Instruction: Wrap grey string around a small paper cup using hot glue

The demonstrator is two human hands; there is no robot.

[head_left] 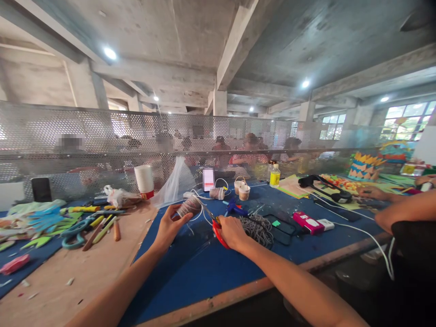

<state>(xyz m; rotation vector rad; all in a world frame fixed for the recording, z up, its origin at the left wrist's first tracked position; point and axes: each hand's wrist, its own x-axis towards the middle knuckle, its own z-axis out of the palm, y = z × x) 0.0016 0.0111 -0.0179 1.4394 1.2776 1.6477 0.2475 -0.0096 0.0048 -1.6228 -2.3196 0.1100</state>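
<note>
My left hand [169, 227] is closed around a cup [190, 206] wrapped in greyish cord, holding it tilted above the blue table mat. In my right hand [234, 232] is a pair of scissors [221, 237] with red handles, its blades pointing up and left toward the cup. Whether the blades touch the cup, I cannot tell. A heap of grey cord [257, 229] lies beside my right hand. Just beyond it sits a blue tool [236, 209], apparently a glue gun. Another cord-wrapped cup [217, 194] lies behind the held one, near two small handled baskets [244, 191].
A perforated metal screen [190, 136] runs along the table's back. Before it stand a paper cup stack [144, 177], a lit phone [208, 180] and a yellow-labelled bottle [274, 176]. Tools and large blue scissors [73, 234] lie left. A co-worker's arm [405, 211] reaches in right.
</note>
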